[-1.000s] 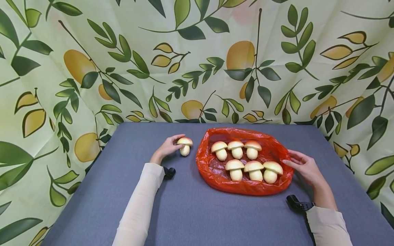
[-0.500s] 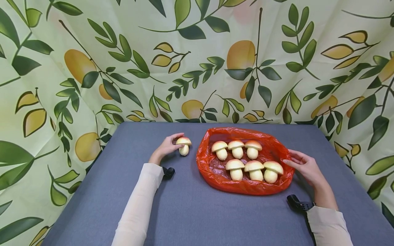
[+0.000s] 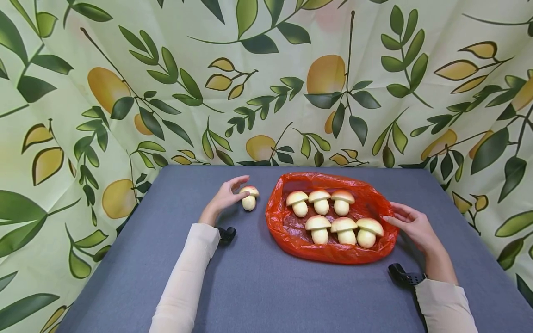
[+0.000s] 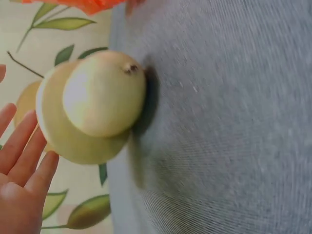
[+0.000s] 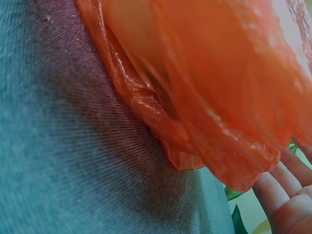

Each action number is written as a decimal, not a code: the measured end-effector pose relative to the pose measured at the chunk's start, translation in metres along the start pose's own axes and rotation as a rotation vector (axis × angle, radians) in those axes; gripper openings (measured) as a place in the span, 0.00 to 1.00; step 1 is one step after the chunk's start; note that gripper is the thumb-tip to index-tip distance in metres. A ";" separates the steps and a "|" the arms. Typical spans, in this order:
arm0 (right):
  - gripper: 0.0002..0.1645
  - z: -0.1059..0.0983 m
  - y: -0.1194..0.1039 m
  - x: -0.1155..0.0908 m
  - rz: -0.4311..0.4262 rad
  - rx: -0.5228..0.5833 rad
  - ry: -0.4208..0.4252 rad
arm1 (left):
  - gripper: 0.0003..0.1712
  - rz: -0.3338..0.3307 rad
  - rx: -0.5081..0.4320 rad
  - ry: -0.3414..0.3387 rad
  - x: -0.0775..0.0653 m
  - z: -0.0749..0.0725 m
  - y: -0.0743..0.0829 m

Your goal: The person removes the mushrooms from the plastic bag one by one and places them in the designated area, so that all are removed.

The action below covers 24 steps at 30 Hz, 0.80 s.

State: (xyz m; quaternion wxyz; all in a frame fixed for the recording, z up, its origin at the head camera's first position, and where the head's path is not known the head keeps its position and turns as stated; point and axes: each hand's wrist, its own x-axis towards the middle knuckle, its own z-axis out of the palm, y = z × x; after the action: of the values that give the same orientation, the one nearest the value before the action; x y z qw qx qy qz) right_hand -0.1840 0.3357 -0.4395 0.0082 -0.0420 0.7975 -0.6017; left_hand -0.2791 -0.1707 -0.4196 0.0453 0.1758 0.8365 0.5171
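A toy mushroom (image 3: 249, 203) with a reddish-yellow cap and pale stem stands on the table left of a red plastic bag (image 3: 329, 255). Beside its cap is my left hand (image 3: 226, 194), fingers spread and fairly straight. In the left wrist view, those fingers (image 4: 19, 156) lie close to the cap of the mushroom (image 4: 105, 92), not curled round it. My right hand (image 3: 414, 226) holds the bag's right rim, thumb over the edge and fingers outside. In the right wrist view, the bag (image 5: 214, 97) partly hides the right fingers (image 5: 287, 178).
Several similar mushrooms (image 3: 319, 201) lie in two rows inside the bag, whose mouth is spread wide. A grey-blue cloth (image 3: 291, 296) covers the table. Behind it hangs a leaf-and-fruit patterned curtain (image 3: 266, 83). Each wrist wears a black camera (image 3: 226, 234).
My left hand's fingers have lifted and spread away from the mushroom's cap, which has shifted only very slightly left. The right hand and the bag have stayed put.
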 end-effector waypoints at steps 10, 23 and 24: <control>0.20 0.000 0.000 -0.001 0.019 -0.057 0.013 | 0.31 0.076 -0.002 0.068 -0.005 0.006 0.014; 0.20 0.000 0.000 0.000 0.010 -0.059 0.017 | 0.28 0.146 -0.074 0.127 -0.017 0.024 0.040; 0.20 0.001 0.000 0.000 0.006 -0.055 0.018 | 0.28 0.149 -0.066 0.129 -0.018 0.026 0.042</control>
State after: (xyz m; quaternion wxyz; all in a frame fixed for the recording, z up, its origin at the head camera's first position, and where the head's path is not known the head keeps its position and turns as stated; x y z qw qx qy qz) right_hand -0.1839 0.3349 -0.4393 0.0017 -0.0343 0.8139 -0.5800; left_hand -0.2456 -0.1376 -0.3960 -0.0413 0.2022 0.8047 0.5567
